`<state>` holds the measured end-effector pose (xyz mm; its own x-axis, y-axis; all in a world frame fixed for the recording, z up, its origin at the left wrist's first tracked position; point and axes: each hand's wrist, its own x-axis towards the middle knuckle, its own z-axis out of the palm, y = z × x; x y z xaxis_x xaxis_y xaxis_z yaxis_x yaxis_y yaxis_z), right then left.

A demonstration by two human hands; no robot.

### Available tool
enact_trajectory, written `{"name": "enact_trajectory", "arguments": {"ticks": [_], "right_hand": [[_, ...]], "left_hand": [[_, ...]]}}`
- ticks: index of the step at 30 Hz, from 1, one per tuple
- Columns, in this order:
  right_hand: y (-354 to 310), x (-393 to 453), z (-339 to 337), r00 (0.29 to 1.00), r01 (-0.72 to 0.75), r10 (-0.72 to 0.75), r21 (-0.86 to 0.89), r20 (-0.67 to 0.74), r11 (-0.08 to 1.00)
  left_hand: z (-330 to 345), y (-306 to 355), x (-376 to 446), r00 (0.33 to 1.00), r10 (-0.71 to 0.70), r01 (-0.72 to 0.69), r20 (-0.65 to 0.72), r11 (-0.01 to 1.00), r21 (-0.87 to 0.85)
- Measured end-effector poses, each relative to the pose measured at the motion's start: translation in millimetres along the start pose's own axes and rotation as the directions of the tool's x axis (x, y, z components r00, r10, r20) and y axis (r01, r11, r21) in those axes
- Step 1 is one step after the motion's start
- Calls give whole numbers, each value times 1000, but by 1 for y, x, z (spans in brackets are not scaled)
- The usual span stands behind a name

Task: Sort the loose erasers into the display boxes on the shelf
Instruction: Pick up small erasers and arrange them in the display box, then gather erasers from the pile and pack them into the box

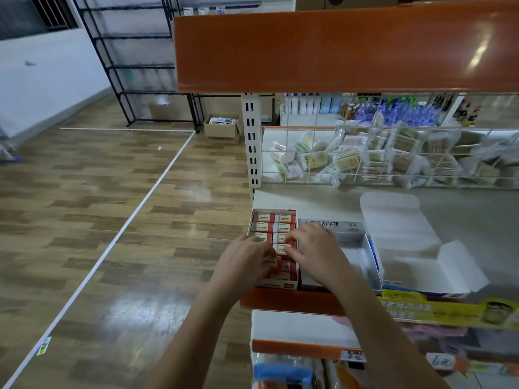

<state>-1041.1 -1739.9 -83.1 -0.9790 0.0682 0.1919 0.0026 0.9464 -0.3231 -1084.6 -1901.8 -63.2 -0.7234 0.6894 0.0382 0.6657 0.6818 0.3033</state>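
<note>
Your left hand [247, 262] pinches an eraser [270, 261], long axis across the red display box [273, 248] at the shelf's [292, 303] front-left corner; your right hand's [314, 248] fingertips press the packed rows.

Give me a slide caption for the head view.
Both hands, left and right, seat erasers in the red box on the shelf.

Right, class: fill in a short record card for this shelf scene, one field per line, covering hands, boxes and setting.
left hand: holding a loose eraser over the red box
right hand: fingertips on the erasers in the red box
red display box: two columns of red-and-white erasers, nearly full
white display box: open, to the right, contents not clear
shelf: orange front edge
floor: wood pattern
</note>
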Motion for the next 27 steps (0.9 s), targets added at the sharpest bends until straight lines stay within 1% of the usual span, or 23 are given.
{"name": "enact_trajectory", "arguments": {"ticks": [3, 7, 12, 16, 19, 23, 27], "right_hand": [[6, -4, -5, 1000, -11, 12, 26, -23, 1000], [12, -9, -5, 999, -44, 45, 55, -23, 998], [15, -16, -5, 997, -63, 66, 77, -37, 995], [13, -25, -10, 996, -59, 64, 82, -62, 995], [18, -34, -18, 989, -100, 111, 103, -100, 990], [42, -54, -37, 961, -201, 206, 48, -182, 978], [80, -85, -68, 939, -301, 283, -68, -197, 951]], "left_hand": [[3, 5, 6, 999, 35, -35, 0, 999, 21], [7, 10, 11, 998, 54, -54, 36, 998, 8], [12, 12, 17, 995, 96, -95, 43, 995, -9], [9, 9, 21, 985, 142, -141, 100, 990, -21], [2, 12, 30, 972, 191, -185, 138, 981, -55], [2, 42, 56, 960, 275, -276, 52, 961, 4], [18, 104, 77, 937, 349, -348, -6, 935, 70]]}}
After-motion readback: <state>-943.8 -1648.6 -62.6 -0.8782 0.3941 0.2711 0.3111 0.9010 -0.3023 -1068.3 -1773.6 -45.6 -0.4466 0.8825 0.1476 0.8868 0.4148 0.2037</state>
